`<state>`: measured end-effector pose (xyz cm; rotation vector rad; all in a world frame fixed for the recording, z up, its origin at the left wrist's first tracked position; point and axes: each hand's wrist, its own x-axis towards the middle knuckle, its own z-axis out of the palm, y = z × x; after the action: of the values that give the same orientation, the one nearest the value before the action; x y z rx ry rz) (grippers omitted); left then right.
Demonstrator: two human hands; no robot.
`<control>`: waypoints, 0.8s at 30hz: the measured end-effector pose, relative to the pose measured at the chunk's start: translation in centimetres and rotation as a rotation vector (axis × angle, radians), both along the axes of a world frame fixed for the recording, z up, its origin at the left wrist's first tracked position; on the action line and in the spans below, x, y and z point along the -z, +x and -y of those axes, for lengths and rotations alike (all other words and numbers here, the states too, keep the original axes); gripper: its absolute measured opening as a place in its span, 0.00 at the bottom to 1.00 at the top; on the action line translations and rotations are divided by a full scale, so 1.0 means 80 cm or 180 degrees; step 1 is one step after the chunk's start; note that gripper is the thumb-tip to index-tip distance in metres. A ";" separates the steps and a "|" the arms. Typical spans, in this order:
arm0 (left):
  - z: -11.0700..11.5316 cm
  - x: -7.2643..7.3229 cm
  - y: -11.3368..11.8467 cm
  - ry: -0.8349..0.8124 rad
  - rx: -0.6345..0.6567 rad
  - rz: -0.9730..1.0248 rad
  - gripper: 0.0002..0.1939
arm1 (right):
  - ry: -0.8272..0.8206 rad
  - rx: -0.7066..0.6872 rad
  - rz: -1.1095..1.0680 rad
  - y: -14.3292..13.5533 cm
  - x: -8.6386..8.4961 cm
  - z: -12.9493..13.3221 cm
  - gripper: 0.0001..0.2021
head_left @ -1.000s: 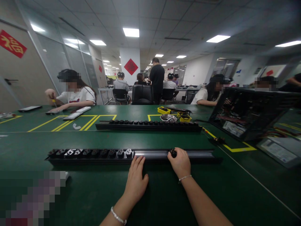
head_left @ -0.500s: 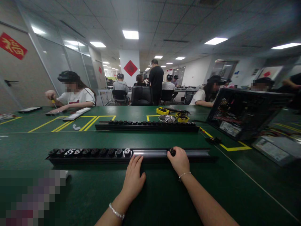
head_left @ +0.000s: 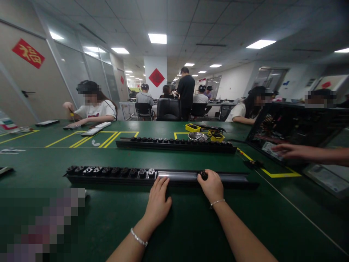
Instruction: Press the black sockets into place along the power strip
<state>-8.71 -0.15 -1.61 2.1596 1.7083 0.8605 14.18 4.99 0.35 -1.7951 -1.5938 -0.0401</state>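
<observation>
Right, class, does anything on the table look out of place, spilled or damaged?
I see no spill or plain damage. One small white scrap lies loose on the left, like stray litter. The computer case at right gapes open on one side, perhaps on purpose.

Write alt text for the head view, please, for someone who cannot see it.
Right hand grips a small black part at a long black rail; left hand rests at its edge near a row of parts. A second rail lies beyond.
</observation>
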 end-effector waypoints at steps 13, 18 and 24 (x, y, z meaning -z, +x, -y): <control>0.001 0.000 -0.001 -0.0016 0.0024 0.0032 0.32 | 0.0029 0.0078 0.0076 0.005 0.002 -0.001 0.16; -0.001 0.003 -0.001 0.0061 0.0025 0.0020 0.32 | 0.0103 0.0132 0.0142 0.009 0.005 -0.002 0.15; -0.001 0.007 -0.003 0.0085 0.0039 0.0053 0.32 | 0.0018 0.0151 0.0128 0.010 0.002 -0.001 0.16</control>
<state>-8.93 -0.05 -2.17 2.1716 1.6835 0.9004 14.98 5.07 0.17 -1.8382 -1.5776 -0.1032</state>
